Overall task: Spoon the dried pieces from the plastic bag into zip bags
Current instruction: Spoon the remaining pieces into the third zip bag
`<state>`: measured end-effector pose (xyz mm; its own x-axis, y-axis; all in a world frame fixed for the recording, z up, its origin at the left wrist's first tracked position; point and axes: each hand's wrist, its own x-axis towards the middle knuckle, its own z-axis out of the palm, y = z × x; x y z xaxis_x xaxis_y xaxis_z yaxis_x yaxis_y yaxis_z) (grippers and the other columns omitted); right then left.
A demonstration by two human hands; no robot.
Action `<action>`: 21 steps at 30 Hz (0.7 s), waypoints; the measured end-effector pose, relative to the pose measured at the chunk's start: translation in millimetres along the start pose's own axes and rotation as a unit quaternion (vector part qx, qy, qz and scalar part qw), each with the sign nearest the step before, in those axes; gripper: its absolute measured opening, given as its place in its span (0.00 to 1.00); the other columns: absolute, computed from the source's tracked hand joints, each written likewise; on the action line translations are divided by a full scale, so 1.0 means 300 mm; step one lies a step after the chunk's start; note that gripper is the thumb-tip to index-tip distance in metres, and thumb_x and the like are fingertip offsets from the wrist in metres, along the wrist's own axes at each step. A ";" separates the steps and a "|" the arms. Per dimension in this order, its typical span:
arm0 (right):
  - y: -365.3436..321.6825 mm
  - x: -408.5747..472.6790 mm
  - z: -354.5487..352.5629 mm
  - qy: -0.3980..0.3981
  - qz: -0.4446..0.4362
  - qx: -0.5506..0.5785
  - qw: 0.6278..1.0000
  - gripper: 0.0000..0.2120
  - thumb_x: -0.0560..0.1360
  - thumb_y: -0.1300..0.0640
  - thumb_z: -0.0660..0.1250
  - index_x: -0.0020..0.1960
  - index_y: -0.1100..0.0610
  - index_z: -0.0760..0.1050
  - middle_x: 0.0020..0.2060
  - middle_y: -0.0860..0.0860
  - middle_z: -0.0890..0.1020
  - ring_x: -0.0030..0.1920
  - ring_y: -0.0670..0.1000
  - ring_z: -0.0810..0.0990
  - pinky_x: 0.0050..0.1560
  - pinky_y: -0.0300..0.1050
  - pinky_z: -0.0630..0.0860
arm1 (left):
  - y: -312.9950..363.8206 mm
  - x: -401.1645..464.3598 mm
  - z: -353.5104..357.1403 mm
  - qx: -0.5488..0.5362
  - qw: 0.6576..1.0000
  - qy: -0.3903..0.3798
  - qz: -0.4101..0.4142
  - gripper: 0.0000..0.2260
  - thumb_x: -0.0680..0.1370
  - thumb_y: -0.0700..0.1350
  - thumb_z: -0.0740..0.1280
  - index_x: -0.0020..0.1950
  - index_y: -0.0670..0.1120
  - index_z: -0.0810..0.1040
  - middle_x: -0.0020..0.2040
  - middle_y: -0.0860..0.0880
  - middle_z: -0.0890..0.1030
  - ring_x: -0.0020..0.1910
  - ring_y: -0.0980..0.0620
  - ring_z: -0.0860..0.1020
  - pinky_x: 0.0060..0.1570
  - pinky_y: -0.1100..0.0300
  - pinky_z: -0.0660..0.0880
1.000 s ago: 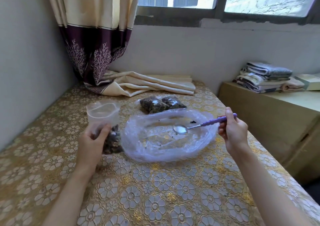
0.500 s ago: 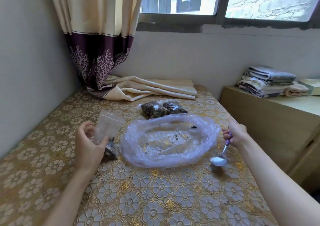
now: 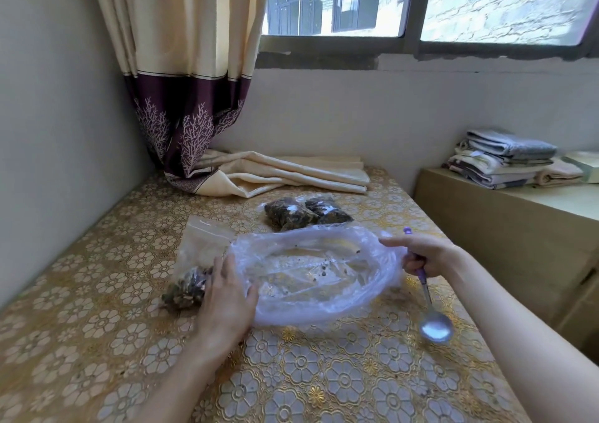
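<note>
Right hand [image 3: 428, 257] clenches the purple-handled metal spoon [image 3: 432, 312], bowl hanging down; the crumpled clear plastic bag [image 3: 311, 273] lies just inward, left hand [image 3: 227, 296] flat on its near rim.

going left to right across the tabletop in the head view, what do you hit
part-filled zip bag → left hand → big plastic bag → right hand → spoon bowl
</note>
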<state>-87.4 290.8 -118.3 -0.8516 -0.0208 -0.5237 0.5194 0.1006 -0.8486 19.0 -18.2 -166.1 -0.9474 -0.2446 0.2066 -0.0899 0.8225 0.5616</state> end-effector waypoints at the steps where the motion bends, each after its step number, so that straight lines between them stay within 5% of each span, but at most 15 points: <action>1: -0.007 -0.009 0.002 0.002 -0.017 -0.024 1.000 0.18 0.73 0.61 0.70 0.38 0.55 0.59 0.17 0.48 0.59 0.15 0.44 0.55 0.16 0.32 0.53 | -0.002 0.010 0.005 -0.003 1.000 0.002 -0.006 0.32 0.78 0.50 0.62 0.75 0.45 0.48 0.75 0.43 0.54 0.73 0.42 0.57 0.68 0.49 0.60; 5: -0.026 -0.066 0.033 0.066 -0.123 -0.149 0.979 0.15 0.72 0.68 0.67 0.40 0.54 0.62 0.24 0.50 0.64 0.16 0.44 0.58 0.17 0.32 0.54 | 0.001 0.050 0.014 0.009 0.999 0.011 -0.046 0.27 0.77 0.47 0.65 0.71 0.42 0.55 0.65 0.39 0.69 0.63 0.39 0.67 0.59 0.47 0.68; 9: -0.050 -0.131 0.088 0.167 -0.258 -0.262 0.915 0.10 0.72 0.67 0.62 0.36 0.54 0.70 0.33 0.48 0.72 0.33 0.48 0.71 0.23 0.32 0.64 | 0.017 0.055 0.023 0.078 0.996 0.031 -0.015 0.25 0.77 0.44 0.64 0.72 0.45 0.60 0.67 0.44 0.70 0.65 0.44 0.65 0.62 0.51 0.64; 11: -0.060 -0.166 0.113 0.198 -0.331 -0.302 0.872 0.08 0.74 0.65 0.62 0.45 0.58 0.80 0.41 0.49 0.79 0.42 0.48 0.73 0.34 0.29 0.67 | 0.043 0.051 0.014 0.106 0.990 0.089 0.039 0.22 0.75 0.41 0.64 0.69 0.47 0.67 0.59 0.48 0.76 0.57 0.48 0.67 0.56 0.56 0.65; 13: -0.067 -0.195 0.142 0.198 -0.375 -0.351 0.835 0.12 0.76 0.63 0.60 0.54 0.60 0.81 0.47 0.55 0.83 0.41 0.47 0.76 0.36 0.30 0.67 | 0.082 0.046 -0.010 0.097 0.983 0.135 0.083 0.22 0.73 0.36 0.65 0.66 0.47 0.71 0.53 0.47 0.78 0.52 0.48 0.68 0.51 0.56 0.67; 18: -0.068 -0.240 0.205 0.160 -0.418 -0.424 0.787 0.16 0.78 0.62 0.56 0.54 0.55 0.82 0.47 0.58 0.84 0.47 0.57 0.81 0.45 0.51 0.78 | 0.150 0.035 -0.047 0.003 0.962 0.178 0.207 0.27 0.68 0.27 0.66 0.65 0.44 0.71 0.47 0.44 0.72 0.43 0.47 0.73 0.33 0.60 0.73; 21: -0.070 -0.259 0.218 0.149 -0.426 -0.433 0.780 0.13 0.77 0.62 0.56 0.51 0.65 0.79 0.45 0.62 0.83 0.43 0.59 0.80 0.42 0.55 0.78 | 0.143 0.041 -0.028 -0.041 0.965 0.126 0.228 0.26 0.72 0.32 0.68 0.69 0.45 0.66 0.57 0.46 0.72 0.51 0.51 0.74 0.45 0.63 0.74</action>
<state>-27.7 225.4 -64.7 -0.9072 -0.2286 0.3530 -0.3772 0.8137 -0.4423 6.0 9.7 -132.6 -0.7773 0.0066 0.6291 0.3521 0.8333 0.4262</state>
